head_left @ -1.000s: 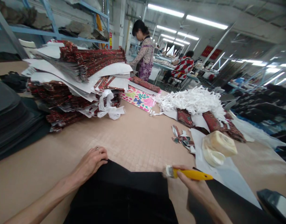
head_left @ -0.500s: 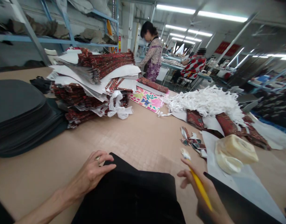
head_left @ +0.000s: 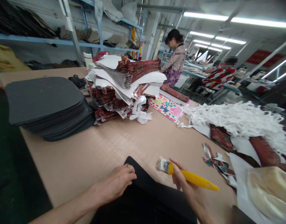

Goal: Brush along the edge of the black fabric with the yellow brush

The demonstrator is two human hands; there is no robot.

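Note:
My left hand [head_left: 118, 184] rests flat on the near edge of a black sheet [head_left: 147, 199] lying on the tan table [head_left: 105, 146]; a ring shows on one finger. My right hand [head_left: 191, 194] holds a yellow-handled brush [head_left: 187, 176], bristles pointing left just above the table beyond the black sheet's far edge. An off-white glue container [head_left: 270, 191] sits on white paper [head_left: 241, 165] at the right, close to my right hand.
A stack of dark grey shaped pads [head_left: 48, 107] lies at the left. A tall pile of red patterned pieces and white paper [head_left: 126, 84] stands behind. White shredded strips [head_left: 241, 119], patterned scraps [head_left: 215, 158] and a floral sheet [head_left: 167, 107] lie beyond. Two people [head_left: 177, 60] work at far tables.
The view has swung left. My right hand turned the brush from upright to level with its bristles pointing left. My left hand stayed on the black sheet.

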